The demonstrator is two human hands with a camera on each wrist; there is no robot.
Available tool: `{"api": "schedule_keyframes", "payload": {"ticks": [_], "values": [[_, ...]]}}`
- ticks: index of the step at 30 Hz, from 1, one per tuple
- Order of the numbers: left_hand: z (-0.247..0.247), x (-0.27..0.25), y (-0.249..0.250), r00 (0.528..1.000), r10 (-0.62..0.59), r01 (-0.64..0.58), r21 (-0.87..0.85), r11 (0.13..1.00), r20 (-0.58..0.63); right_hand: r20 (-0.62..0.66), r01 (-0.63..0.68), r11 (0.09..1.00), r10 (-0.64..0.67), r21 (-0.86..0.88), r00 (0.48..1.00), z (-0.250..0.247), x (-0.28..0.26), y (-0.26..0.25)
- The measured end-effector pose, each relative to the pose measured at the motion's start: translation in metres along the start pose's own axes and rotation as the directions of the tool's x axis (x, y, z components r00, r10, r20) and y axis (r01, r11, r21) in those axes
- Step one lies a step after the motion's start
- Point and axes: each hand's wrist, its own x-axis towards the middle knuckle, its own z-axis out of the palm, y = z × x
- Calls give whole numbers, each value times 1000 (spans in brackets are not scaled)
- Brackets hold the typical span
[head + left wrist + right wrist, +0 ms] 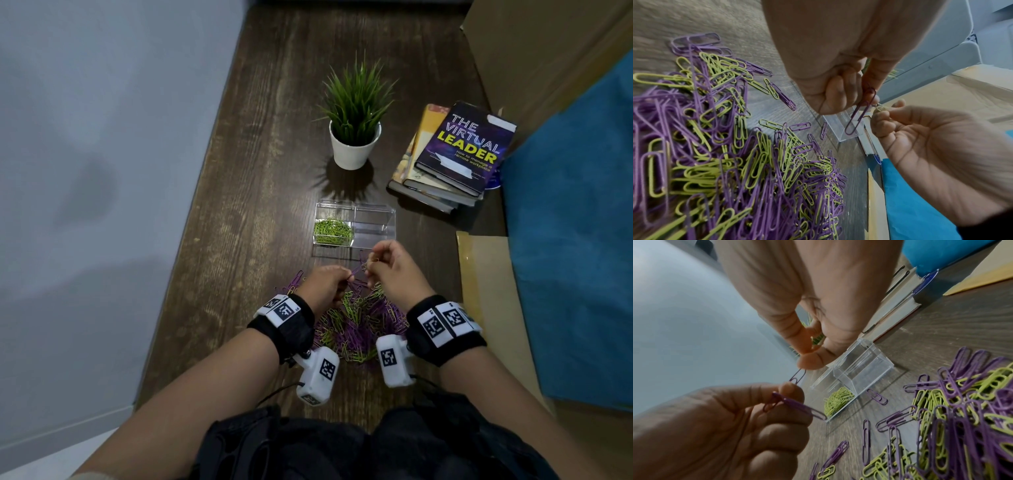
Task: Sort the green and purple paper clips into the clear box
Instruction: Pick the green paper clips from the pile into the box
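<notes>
A clear two-compartment box (375, 206) stands on the wooden table; its left compartment holds green clips (333, 231), and I see nothing in the right one. A mixed pile of green and purple paper clips (358, 322) lies in front of it, under my wrists. Above the pile, my left hand (343, 282) pinches a purple paper clip (860, 113), with another purple clip (805, 408) tangled on it. My right hand (372, 265) pinches the end of a small purple clip (797, 377) right beside the left fingers. Both hands hover just short of the box (869, 361).
A potted plant (356, 144) stands behind the box. A stack of books (455, 157) lies at the back right. A cardboard sheet (493, 291) and a blue cloth (575, 240) border the table's right side. A wall runs along the left.
</notes>
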Motion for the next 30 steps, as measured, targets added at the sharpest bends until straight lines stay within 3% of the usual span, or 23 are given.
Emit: {"api": "schedule_keyframes", "payload": {"ticks": [4, 9, 17, 23, 26, 30], "values": [[-4, -1, 0, 1000, 21, -22, 63, 998, 11, 23, 26, 998, -27, 49, 999, -2, 1, 1], [-5, -2, 4, 999, 42, -42, 78, 996, 7, -78, 18, 995, -11, 97, 997, -3, 1, 9], [-6, 3, 5, 998, 64, -64, 62, 996, 1, -19, 121, 979, -126, -164, 992, 0, 4, 19], [-7, 8, 0, 997, 71, -61, 228, 972, -34, -111, 55, 987, -38, 149, 993, 0, 6, 22], [-12, 12, -5, 993, 106, -75, 421, 904, -52, -162, 41, 950, 10, 309, 987, -8, 7, 20], [-18, 18, -4, 980, 169, -80, 570, 818, -104, -104, 1, 892, 52, 451, 993, -19, 7, 19]]}}
